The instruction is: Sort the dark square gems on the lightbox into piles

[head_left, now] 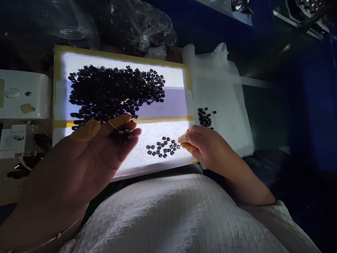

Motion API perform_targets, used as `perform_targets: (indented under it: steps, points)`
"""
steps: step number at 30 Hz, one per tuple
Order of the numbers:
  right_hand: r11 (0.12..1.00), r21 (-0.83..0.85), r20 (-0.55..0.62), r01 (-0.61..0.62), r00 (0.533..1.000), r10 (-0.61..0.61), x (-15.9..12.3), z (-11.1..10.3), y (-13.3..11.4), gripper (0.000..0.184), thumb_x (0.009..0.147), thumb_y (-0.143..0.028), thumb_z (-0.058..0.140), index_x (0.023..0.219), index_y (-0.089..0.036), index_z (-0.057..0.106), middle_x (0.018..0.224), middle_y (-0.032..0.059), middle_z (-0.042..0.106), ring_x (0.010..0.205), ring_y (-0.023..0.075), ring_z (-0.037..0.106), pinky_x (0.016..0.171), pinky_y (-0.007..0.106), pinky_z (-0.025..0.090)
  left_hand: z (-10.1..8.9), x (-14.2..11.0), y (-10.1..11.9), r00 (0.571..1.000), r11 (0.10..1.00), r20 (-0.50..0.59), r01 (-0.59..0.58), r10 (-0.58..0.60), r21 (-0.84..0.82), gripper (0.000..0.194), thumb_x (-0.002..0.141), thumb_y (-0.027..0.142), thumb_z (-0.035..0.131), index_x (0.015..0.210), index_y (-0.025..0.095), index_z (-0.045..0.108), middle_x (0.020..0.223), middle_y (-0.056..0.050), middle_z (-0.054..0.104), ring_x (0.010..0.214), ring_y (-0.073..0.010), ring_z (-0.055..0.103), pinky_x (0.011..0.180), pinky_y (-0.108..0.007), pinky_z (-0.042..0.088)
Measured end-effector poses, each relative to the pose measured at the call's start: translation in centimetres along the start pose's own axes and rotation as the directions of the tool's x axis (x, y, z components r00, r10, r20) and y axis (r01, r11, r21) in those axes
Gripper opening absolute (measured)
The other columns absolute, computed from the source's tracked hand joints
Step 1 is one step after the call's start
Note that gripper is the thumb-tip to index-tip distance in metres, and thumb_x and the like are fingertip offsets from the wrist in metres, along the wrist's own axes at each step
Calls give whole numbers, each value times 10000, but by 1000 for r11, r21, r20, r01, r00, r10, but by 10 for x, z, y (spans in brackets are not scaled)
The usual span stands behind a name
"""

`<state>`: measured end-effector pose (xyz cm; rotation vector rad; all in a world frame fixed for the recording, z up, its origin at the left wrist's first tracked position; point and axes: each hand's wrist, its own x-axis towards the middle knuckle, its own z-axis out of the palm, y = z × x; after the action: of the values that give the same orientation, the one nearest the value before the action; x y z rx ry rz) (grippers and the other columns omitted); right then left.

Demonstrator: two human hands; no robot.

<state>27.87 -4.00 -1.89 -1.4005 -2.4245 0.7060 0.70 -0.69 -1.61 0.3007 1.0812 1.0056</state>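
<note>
My left hand (97,154) is turned palm up and cupped, with several small dark parts (123,136) resting on its curled fingers. Yellow finger cots cover its thumb and a fingertip. At the right of the lit panel (147,168), my right hand (207,147), also in yellow finger cots, pinches at a small dark part (178,147); the fingertips partly hide the contact. Beside it lies a loose spread of small square parts (164,144) with cross-like marks. A large dark heap of like parts (113,88) covers the panel's upper left, partly behind my left hand.
Right of the panel, a small pile of dark parts (204,117) lies on white sheets (221,88). Clear plastic bags (143,28) stand behind the panel. A white box (23,95) sits at the left, and trays of shiny pieces (300,12) at the far right.
</note>
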Motion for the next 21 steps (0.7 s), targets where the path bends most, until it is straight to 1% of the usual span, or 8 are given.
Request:
perform_targets:
  steps: [4, 9, 11, 13, 15, 17, 19, 21]
  points:
    - [998, -47, 50, -45, 998, 48, 5, 2, -9, 165, 972, -86, 569, 840, -172, 621, 885, 53, 644, 771, 159, 562, 629, 301, 404, 2, 0, 0, 999, 1000, 35, 3, -3, 3, 197, 954, 307, 686, 1062, 175, 784, 1100, -15, 785, 1026, -187, 718, 925, -255, 658]
    - [978, -187, 132, -90, 985, 115, 13, 5, -22, 173, 944, -75, 583, 805, -161, 641, 864, 72, 656, 747, 175, 557, 605, 318, 382, 4, 0, -2, 999, 1000, 31, -9, 9, 11, 160, 919, 306, 729, 966, 170, 799, 1076, -31, 784, 978, -190, 728, 888, -258, 667]
    - [969, -228, 135, -90, 983, 124, 15, 6, -23, 174, 941, -71, 574, 807, -153, 648, 842, 73, 652, 736, 177, 553, 600, 321, 379, 4, -1, -2, 997, 999, 67, -33, 33, 9, 129, 896, 311, 759, 936, 198, 805, 1083, -28, 782, 995, -196, 728, 911, -271, 662]
    - [972, -222, 122, -73, 987, 102, 16, 5, -22, 159, 938, -72, 574, 824, -149, 655, 844, 73, 658, 737, 178, 558, 604, 320, 389, 6, -2, -3, 997, 999, 67, -35, 35, 8, 119, 906, 310, 746, 906, 211, 811, 1064, -31, 781, 990, -193, 727, 916, -269, 659]
    - [986, -157, 85, -56, 994, 70, 16, 3, -18, 150, 938, -73, 575, 842, -154, 657, 861, 66, 672, 755, 174, 575, 625, 316, 418, 10, -4, -4, 1000, 1000, 22, 17, -17, 22, 180, 949, 306, 679, 906, 196, 814, 1019, -55, 777, 951, -192, 727, 889, -263, 664]
    - [998, -42, 7, -46, 999, 47, 16, -1, -15, 146, 950, -83, 577, 858, -161, 657, 875, 56, 685, 781, 167, 600, 664, 311, 461, 15, -4, -6, 996, 996, 1, 84, -84, 30, 253, 984, 306, 608, 943, 167, 815, 975, -82, 765, 915, -198, 723, 858, -265, 669]
    - [995, 96, -100, -27, 994, 37, 18, -5, -14, 133, 976, -114, 582, 887, -169, 663, 903, 52, 698, 820, 161, 630, 713, 309, 505, 19, -4, -11, 991, 991, 38, 131, -132, 29, 280, 994, 301, 579, 971, 152, 814, 962, -92, 753, 915, -204, 719, 852, -273, 669]
    - [976, 219, -187, 22, 982, 19, 21, -7, -17, 99, 1000, -162, 599, 946, -184, 678, 939, 46, 706, 853, 155, 654, 747, 311, 536, 23, -4, -17, 980, 985, 99, 168, -170, 29, 274, 989, 296, 588, 978, 146, 817, 980, -96, 748, 929, -205, 717, 855, -270, 666]
